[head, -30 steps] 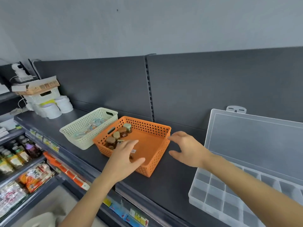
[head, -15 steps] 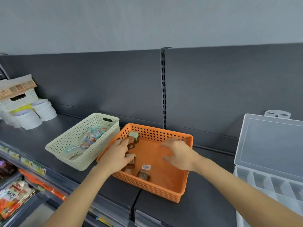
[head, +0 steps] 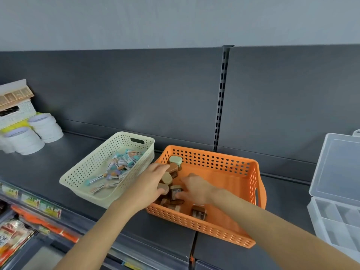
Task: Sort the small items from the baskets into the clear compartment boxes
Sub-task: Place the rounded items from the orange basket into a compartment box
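Inside the orange basket, left hand curls round small brown items; right hand at their three o'clock.

I'm looking at an orange basket dotted with holes, carrying brown, tan and pale-green pieces; a cream perforated basket is showing teal, peach and lilac tubes, over dark grey shelving.

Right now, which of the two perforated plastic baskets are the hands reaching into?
The orange perforated plastic basket: the left hand and right hand are among its brown and beige items. The cream basket beside it is untouched.
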